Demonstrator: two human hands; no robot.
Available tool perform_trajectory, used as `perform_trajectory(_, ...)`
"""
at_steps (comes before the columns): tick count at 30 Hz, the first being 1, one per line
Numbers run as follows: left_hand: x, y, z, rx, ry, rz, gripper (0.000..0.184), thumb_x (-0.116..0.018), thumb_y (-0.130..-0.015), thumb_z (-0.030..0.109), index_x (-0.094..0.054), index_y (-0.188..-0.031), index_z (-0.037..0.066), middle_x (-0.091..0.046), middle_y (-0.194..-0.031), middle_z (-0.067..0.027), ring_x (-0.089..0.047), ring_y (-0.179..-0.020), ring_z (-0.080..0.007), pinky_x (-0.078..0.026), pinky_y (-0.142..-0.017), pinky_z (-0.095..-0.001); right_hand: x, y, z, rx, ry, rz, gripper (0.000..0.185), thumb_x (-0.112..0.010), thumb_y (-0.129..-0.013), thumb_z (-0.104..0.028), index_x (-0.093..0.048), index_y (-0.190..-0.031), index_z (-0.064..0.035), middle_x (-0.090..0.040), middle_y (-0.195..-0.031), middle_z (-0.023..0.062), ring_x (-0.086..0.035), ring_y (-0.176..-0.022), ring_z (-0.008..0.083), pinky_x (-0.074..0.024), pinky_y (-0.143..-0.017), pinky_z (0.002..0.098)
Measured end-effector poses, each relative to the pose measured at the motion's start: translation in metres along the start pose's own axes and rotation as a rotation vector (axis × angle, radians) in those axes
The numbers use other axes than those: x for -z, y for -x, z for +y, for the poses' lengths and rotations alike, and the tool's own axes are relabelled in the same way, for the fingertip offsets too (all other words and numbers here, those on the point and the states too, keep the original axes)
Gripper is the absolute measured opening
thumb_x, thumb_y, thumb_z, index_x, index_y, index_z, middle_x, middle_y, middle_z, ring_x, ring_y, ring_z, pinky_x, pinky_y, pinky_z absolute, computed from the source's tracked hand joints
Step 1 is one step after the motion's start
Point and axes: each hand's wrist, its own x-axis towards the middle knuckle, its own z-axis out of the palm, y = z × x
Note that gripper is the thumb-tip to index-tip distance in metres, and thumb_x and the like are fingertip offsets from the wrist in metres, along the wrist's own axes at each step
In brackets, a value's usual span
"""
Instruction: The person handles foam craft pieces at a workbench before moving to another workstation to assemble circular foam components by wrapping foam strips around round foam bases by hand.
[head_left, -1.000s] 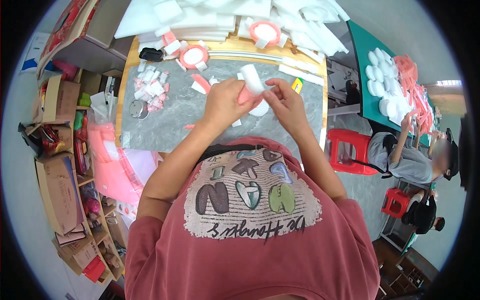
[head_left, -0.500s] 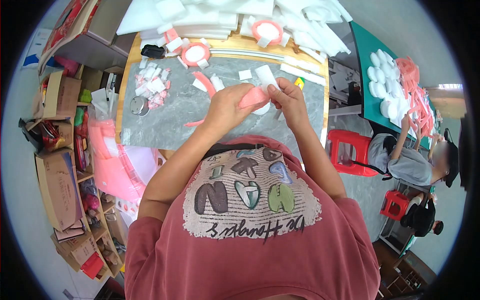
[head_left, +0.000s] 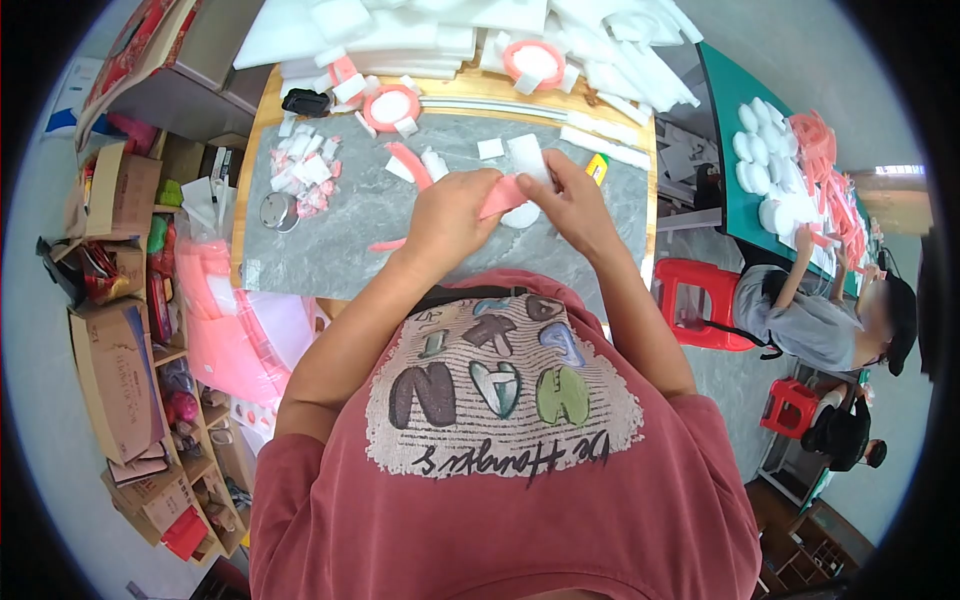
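My left hand (head_left: 455, 215) is wrapped round a pink foam strip (head_left: 502, 197) above the grey tabletop. A white foam piece (head_left: 530, 157) stands up from the strip's right end, pinched between the thumb and fingers of my right hand (head_left: 572, 203). Just below the strip a white disc (head_left: 521, 214) lies on the table, partly covered. Behind my left hand a curved pink strip (head_left: 408, 164) rests beside white scraps (head_left: 433, 166). A small white square (head_left: 490, 149) lies just beyond the hands.
Foam scraps (head_left: 305, 172) and a round metal tin (head_left: 278, 212) are at the left. Two pink rings (head_left: 391, 108) and white foam sheets (head_left: 400, 40) are at the back. A yellow-green object (head_left: 597, 168) lies right. A co-worker (head_left: 815, 315) sits at the green table (head_left: 722, 100).
The white piece was lifted upright, then brought against the pink strip's end. My right hand has closed in toward my left, and the strip now looks flatter and straighter.
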Motion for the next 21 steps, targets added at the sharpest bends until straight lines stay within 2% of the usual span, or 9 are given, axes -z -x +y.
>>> perform_trajectory(1, -0.001, 0.0, 0.001, 0.0, 0.002, 0.001, 0.034, -0.068, -0.065, 0.015, -0.058, -0.095, 0.004, -0.061, -0.082, -0.0146, -0.06, -0.075, -0.0304, -0.047, -0.064, -0.0361, -0.002, -0.001, -0.002, 0.0, 0.002, 0.0, 0.031, -0.059, -0.08, -0.034, -0.054, -0.079, -0.0032, -0.056, -0.061, 0.0087, -0.053, -0.053, 0.019, -0.0398, -0.051, 0.0306)
perform_trajectory(3, 0.0, 0.0, 0.006, 0.017, -0.035, -0.02, 0.036, -0.069, -0.065, 0.022, -0.058, -0.095, 0.005, -0.061, -0.075, -0.0134, -0.059, -0.07, -0.0312, -0.046, -0.06, -0.0382, -0.005, -0.003, -0.005, -0.106, 0.208, 0.074, 0.037, -0.06, -0.078, -0.038, -0.053, -0.078, -0.0025, -0.055, -0.062, 0.0178, -0.056, -0.059, 0.0317, -0.0412, -0.054, 0.0384)
perform_trajectory(6, 0.005, -0.001, 0.014, 0.138, -0.014, -0.133, 0.036, -0.069, -0.066, 0.028, -0.058, -0.091, 0.005, -0.06, -0.073, -0.0139, -0.059, -0.068, -0.0323, -0.045, -0.058, -0.0391, -0.004, -0.005, -0.005, -0.032, 0.177, 0.069, 0.037, -0.058, -0.078, -0.04, -0.052, -0.076, -0.0029, -0.055, -0.062, 0.0197, -0.055, -0.061, 0.0364, -0.0405, -0.053, 0.0409)
perform_trajectory(10, 0.007, -0.003, 0.023, 0.201, 0.067, -0.22, 0.034, -0.064, -0.071, 0.03, -0.053, -0.086, 0.002, -0.059, -0.07, -0.0169, -0.058, -0.068, -0.0337, -0.045, -0.059, -0.0435, -0.003, -0.005, -0.006, 0.059, 0.296, 0.02, 0.037, -0.057, -0.079, -0.039, -0.052, -0.074, -0.0026, -0.055, -0.061, 0.0194, -0.055, -0.061, 0.0367, -0.0402, -0.053, 0.0414)
perform_trajectory(13, -0.001, -0.003, 0.017, 0.227, 0.017, -0.232, 0.031, -0.064, -0.071, 0.026, -0.053, -0.086, 0.002, -0.059, -0.071, -0.0165, -0.058, -0.069, -0.034, -0.045, -0.06, -0.0426, -0.008, -0.005, 0.004, 0.075, 0.183, 0.018, 0.033, -0.056, -0.081, -0.035, -0.053, -0.077, -0.0026, -0.054, -0.061, 0.0166, -0.056, -0.058, 0.0291, -0.0408, -0.053, 0.037)
perform_trajectory(15, -0.005, -0.001, 0.01, 0.133, 0.08, -0.108, 0.025, -0.064, -0.07, 0.02, -0.056, -0.088, 0.004, -0.059, -0.073, -0.0153, -0.057, -0.067, -0.0347, -0.045, -0.057, -0.0389, -0.009, -0.005, 0.008, -0.013, -0.206, -0.009, 0.027, -0.053, -0.085, -0.03, -0.055, -0.082, -0.0029, -0.055, -0.064, 0.0078, -0.052, -0.06, 0.0149, -0.0404, -0.055, 0.0297)
perform_trajectory(16, -0.005, -0.001, 0.009, 0.132, 0.081, -0.11, 0.025, -0.064, -0.07, 0.02, -0.056, -0.088, 0.004, -0.059, -0.073, -0.0153, -0.057, -0.067, -0.0347, -0.045, -0.057, -0.0389, -0.009, -0.005, 0.009, -0.015, -0.206, -0.008, 0.027, -0.053, -0.085, -0.03, -0.055, -0.082, -0.0029, -0.055, -0.064, 0.0078, -0.052, -0.06, 0.0149, -0.0404, -0.055, 0.0297)
perform_trajectory(18, -0.006, -0.002, 0.005, 0.061, 0.138, -0.044, 0.023, -0.063, -0.069, 0.014, -0.056, -0.089, 0.004, -0.059, -0.076, -0.0154, -0.057, -0.07, -0.0341, -0.045, -0.058, -0.0379, -0.009, -0.004, 0.009, -0.125, -0.458, -0.07, 0.025, -0.05, -0.088, -0.027, -0.056, -0.085, -0.0038, -0.053, -0.07, -0.0008, -0.045, -0.065, 0.0057, -0.0384, -0.057, 0.0229)
perform_trajectory(21, -0.007, -0.001, 0.001, 0.012, 0.148, -0.012, 0.026, -0.064, -0.066, 0.011, -0.056, -0.09, 0.004, -0.059, -0.078, -0.0153, -0.057, -0.072, -0.0329, -0.045, -0.061, -0.0369, -0.01, -0.003, 0.005, -0.191, -0.616, -0.083, 0.026, -0.048, -0.089, -0.029, -0.056, -0.088, -0.0045, -0.053, -0.074, -0.0039, -0.045, -0.066, 0.0042, -0.038, -0.059, 0.0207)
